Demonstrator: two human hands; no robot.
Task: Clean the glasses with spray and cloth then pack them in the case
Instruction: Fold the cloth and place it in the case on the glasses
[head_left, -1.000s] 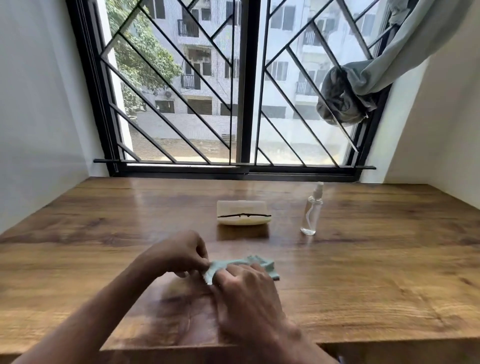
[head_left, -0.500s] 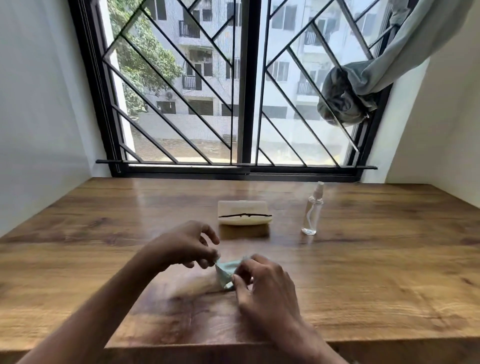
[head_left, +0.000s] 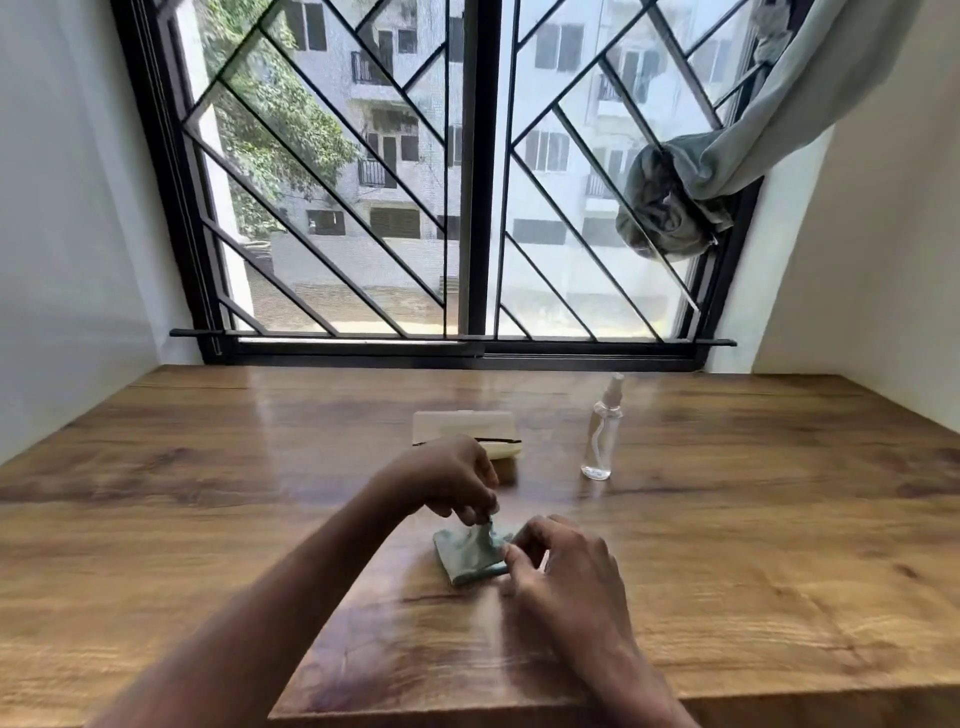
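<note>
Wooden table (head_left: 753, 582); cloth (head_left: 467, 558) toward front edge. Left hand (head_left: 449, 480) pinches cloth top; right hand (head_left: 569, 569) seemingly pinches its right edge.

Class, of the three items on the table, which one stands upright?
The clear spray bottle, standing beside the cream glasses case. The case lies flat, and the green cloth lies crumpled low on the wood.

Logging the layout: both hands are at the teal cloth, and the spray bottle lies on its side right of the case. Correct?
No: the head view shows the spray bottle standing upright, right of the case. The left hand and right hand are at the teal cloth, as said.
</note>
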